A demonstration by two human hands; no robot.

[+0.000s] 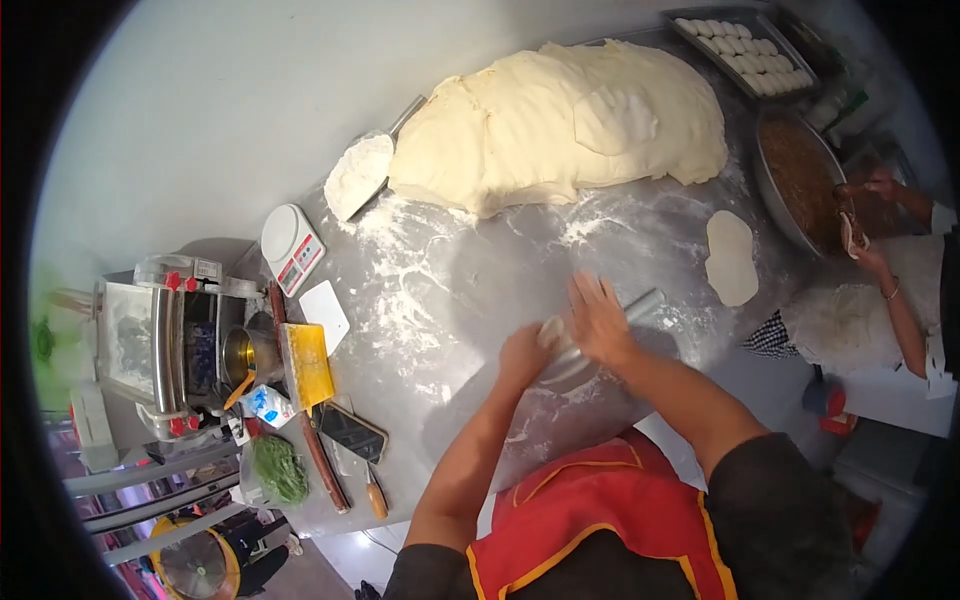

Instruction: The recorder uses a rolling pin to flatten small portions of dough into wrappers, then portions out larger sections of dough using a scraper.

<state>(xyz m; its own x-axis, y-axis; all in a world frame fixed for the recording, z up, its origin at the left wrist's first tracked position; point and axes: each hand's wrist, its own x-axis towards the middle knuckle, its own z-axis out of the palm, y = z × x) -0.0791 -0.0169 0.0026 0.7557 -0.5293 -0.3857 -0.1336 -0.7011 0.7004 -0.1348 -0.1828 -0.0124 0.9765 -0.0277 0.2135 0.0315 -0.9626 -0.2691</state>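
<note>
On the floured metal table, my right hand (598, 320) lies with stretched fingers over a smooth rolling pin (645, 304), whose far end sticks out to the right. Close by, my left hand (525, 355) is closed on the edge of a small piece of dough (551, 331), mostly hidden by my hands. Some blur covers the pin and the dough between them. A flattened oval piece of dough (733, 258) lies to the right. Beyond my hands, a huge mound of pale dough (560, 125) stretches across the far side.
A scoop of flour (360, 175), a kitchen scale (293, 248), a white scraper (324, 316), a yellow-bladed scraper (308, 365) and a phone (351, 433) line the left. At right, a co-worker's hands (868, 250) work over a bowl of filling (800, 180); a tray of buns (745, 55) stands behind.
</note>
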